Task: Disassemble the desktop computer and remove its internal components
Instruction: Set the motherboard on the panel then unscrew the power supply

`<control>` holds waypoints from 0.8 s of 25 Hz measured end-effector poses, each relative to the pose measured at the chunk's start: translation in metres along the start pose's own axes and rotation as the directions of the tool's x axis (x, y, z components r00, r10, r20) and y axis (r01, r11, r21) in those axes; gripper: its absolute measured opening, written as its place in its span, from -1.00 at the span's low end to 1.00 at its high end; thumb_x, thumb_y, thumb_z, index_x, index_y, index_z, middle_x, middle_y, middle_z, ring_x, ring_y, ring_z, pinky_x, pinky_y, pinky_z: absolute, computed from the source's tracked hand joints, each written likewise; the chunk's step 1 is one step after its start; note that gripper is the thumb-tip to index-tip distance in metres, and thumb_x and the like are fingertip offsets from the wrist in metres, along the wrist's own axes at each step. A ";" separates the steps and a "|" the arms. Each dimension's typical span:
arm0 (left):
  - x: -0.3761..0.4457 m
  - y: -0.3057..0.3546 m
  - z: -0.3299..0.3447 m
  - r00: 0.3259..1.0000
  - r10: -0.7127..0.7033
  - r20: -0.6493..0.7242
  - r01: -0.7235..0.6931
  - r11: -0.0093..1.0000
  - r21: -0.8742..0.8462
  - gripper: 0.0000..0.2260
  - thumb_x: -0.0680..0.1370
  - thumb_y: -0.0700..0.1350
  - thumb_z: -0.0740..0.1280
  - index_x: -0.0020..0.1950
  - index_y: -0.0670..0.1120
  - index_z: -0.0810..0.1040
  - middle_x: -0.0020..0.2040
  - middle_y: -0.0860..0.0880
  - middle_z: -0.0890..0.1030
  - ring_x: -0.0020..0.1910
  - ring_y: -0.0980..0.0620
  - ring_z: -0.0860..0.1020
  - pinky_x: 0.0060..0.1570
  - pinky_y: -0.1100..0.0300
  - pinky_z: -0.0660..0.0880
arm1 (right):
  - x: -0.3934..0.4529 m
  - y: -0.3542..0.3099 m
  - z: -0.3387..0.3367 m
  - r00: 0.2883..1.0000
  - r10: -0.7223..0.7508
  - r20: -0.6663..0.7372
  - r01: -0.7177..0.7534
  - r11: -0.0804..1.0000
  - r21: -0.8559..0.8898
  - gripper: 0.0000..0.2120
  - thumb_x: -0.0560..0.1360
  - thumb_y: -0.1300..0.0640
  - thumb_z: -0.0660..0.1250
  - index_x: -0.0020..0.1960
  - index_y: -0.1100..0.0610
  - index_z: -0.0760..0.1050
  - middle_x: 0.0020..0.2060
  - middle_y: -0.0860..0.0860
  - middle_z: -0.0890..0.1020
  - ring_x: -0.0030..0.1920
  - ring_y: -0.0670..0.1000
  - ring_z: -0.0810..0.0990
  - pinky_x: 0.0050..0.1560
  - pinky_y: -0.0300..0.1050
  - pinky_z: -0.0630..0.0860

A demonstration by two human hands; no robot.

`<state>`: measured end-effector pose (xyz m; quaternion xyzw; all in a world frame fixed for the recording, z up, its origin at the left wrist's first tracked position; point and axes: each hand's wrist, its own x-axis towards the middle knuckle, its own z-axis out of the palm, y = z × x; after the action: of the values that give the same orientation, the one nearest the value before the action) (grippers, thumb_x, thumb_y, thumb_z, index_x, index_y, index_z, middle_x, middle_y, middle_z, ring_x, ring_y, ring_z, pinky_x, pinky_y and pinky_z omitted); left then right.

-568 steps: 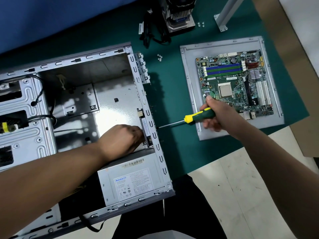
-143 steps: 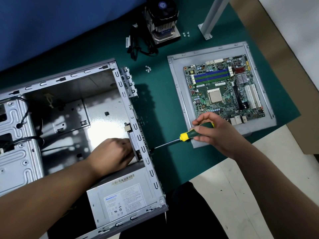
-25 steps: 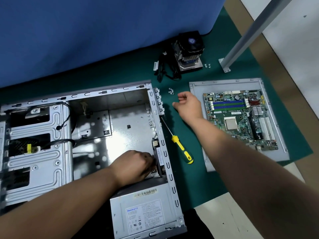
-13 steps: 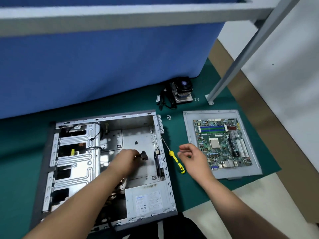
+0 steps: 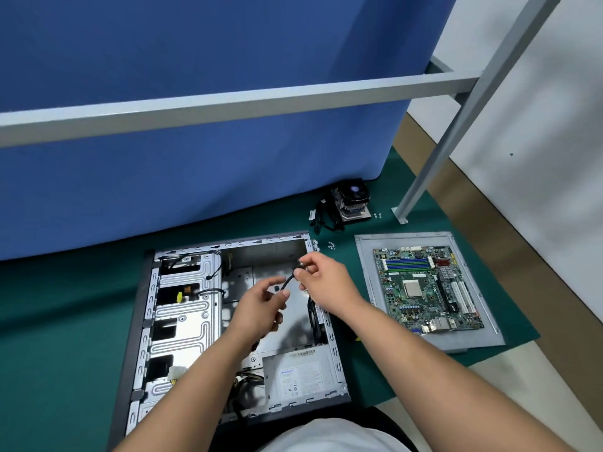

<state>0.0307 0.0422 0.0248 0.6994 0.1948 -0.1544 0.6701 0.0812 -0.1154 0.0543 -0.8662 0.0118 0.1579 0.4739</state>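
Observation:
The open computer case (image 5: pixel 182 308) lies on its side on the green mat. Both hands hover above its bare floor holding a thin black cable (image 5: pixel 289 280). My left hand (image 5: pixel 261 305) pinches the cable's lower part between thumb and fingers. My right hand (image 5: pixel 326 282) pinches its upper end, where a small connector (image 5: pixel 301 264) shows. A black case fan (image 5: pixel 314 316) stands against the case's rear wall, partly hidden by my right forearm. The power supply (image 5: pixel 298 376) sits in the near right corner of the case.
The motherboard (image 5: pixel 427 288) lies on a grey panel (image 5: pixel 365 272) to the right. A CPU cooler (image 5: pixel 352 203) with black cables and small screws (image 5: pixel 331 245) sit at the back. A grey frame bar (image 5: pixel 228 106) crosses overhead and its leg (image 5: pixel 421 187) stands at the back right.
My right hand moved from beside the screwdriver into the case and took hold of the cable's upper end. My left hand rose with the cable. The view pulled back.

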 end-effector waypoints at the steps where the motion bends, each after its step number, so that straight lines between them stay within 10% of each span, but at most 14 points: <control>1: 0.001 0.000 -0.002 0.997 -0.061 0.037 0.062 0.998 -0.031 -0.88 0.66 -0.11 0.34 0.17 -0.07 0.61 -0.31 -0.06 0.53 -0.52 0.07 0.38 -0.54 0.28 0.30 | 0.002 -0.001 -0.004 1.000 0.017 -0.008 -0.017 0.999 0.031 -0.91 0.60 0.09 0.37 0.07 -0.05 0.50 -0.18 -0.07 0.62 -0.33 -0.19 0.66 -0.35 -0.38 0.44; 6: 0.005 0.005 -0.004 0.974 0.019 0.226 -0.082 0.958 0.274 -0.77 0.70 -0.01 0.25 0.03 -0.02 0.68 -0.51 0.14 0.35 -0.52 0.13 0.25 -0.53 0.29 0.20 | 0.013 -0.003 -0.018 0.989 0.074 0.129 -0.094 0.984 0.150 -0.96 0.66 0.22 0.27 0.11 0.16 0.46 -0.22 0.11 0.68 -0.32 -0.07 0.63 -0.17 -0.19 0.58; 14: 0.018 0.006 -0.006 0.938 0.145 0.316 -0.237 0.932 0.273 -0.84 0.67 -0.01 0.33 0.05 0.00 0.68 -0.41 0.12 0.36 -0.43 0.10 0.29 -0.45 0.28 0.28 | 0.020 0.007 -0.022 0.988 0.114 0.107 -0.133 0.972 0.195 -0.92 0.67 0.23 0.25 0.14 0.20 0.47 -0.18 0.15 0.64 -0.24 0.03 0.57 -0.12 -0.01 0.52; 20: 0.030 -0.001 -0.040 0.993 -0.047 0.109 0.081 0.940 -0.331 -0.84 0.54 -0.28 0.45 0.11 -0.15 0.65 -0.06 -0.18 0.68 -0.24 0.04 0.63 -0.30 0.26 0.56 | 0.017 0.022 -0.048 0.972 0.078 0.222 -0.123 0.973 0.196 -0.87 0.53 0.30 0.45 0.04 0.19 0.56 -0.22 0.08 0.68 -0.29 0.01 0.66 -0.18 -0.16 0.59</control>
<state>0.0550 0.0845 0.0120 0.5601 0.2074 -0.1753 0.7827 0.1062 -0.1650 0.0552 -0.7882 0.0218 0.2713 0.5520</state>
